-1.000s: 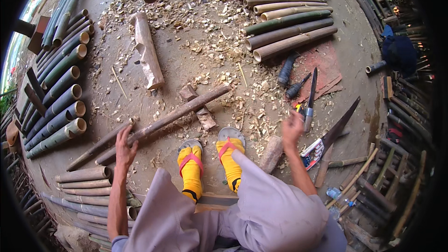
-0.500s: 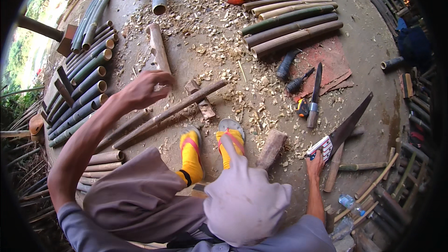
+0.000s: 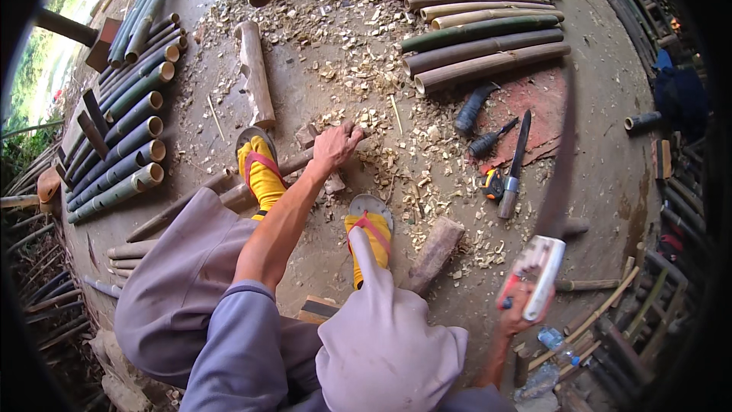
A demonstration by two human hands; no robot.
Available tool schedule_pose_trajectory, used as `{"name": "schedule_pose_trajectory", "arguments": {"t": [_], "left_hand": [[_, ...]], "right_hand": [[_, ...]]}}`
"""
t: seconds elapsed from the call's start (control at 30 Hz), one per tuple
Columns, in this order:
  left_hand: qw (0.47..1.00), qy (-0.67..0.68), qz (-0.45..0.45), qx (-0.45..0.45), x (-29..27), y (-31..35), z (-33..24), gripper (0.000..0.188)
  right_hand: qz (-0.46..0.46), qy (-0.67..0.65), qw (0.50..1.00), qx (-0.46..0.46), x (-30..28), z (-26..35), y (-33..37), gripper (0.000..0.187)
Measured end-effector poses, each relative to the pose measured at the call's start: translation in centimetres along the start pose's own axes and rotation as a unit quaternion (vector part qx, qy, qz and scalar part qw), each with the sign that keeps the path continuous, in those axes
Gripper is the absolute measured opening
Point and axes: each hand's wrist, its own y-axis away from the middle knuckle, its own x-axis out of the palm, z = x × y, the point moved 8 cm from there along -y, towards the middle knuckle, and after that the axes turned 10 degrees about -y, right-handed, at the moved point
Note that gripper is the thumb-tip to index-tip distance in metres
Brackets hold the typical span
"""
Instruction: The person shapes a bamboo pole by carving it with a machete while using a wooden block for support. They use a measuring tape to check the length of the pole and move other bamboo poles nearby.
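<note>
My left hand [image 3: 335,146] is closed around the far end of a thin brown bamboo pole [image 3: 296,162], which lies across a short wooden block [image 3: 334,184]. Beside it, my left foot [image 3: 264,177], in a yellow sock and flip-flop, is at the pole; whether it presses on the pole is hard to tell. On the right, my right hand [image 3: 520,311] grips a handsaw [image 3: 543,263] by its white and red handle. The saw's blade, blurred by motion, points away from me and stands clear of the pole.
Cut bamboo pieces [image 3: 488,52] lie in rows at far right, with more bamboo tubes [image 3: 141,137] at left. A knife [image 3: 517,160], a tape measure [image 3: 492,183] and a red mat [image 3: 543,107] are on the right. Wood chips cover the ground; a notched log [image 3: 254,76] lies ahead.
My left hand has come down and right onto the pole's end. My left foot has moved forward and left to the pole. My right hand has swung the saw more upright and closer to me.
</note>
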Motion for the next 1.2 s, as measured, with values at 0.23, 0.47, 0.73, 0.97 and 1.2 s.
{"name": "schedule_pose_trajectory", "arguments": {"t": [0.23,0.47,0.73,0.97,1.2], "left_hand": [[0.999,0.036,-0.029,-0.009,-1.7,1.0,-1.3,0.042],[0.998,0.04,-0.051,-0.012,-1.2,0.6,-1.0,0.046],[0.997,0.03,-0.058,-0.028,-1.3,0.6,-0.7,0.051],[0.993,0.024,-0.116,-0.023,-1.5,1.0,-0.9,0.045],[0.994,0.02,-0.11,-0.017,-1.1,1.0,-0.6,0.042]], "right_hand": [[0.201,-0.067,0.977,-0.032,16.3,0.5,3.0,0.041],[0.299,-0.035,0.953,-0.027,21.5,-1.8,3.5,0.049],[0.322,-0.016,0.941,-0.1,19.4,0.3,4.9,0.052],[0.323,0.011,0.943,-0.083,18.2,0.2,4.8,0.043],[0.3,0.025,0.946,-0.119,17.1,0.0,5.6,0.044]]}}
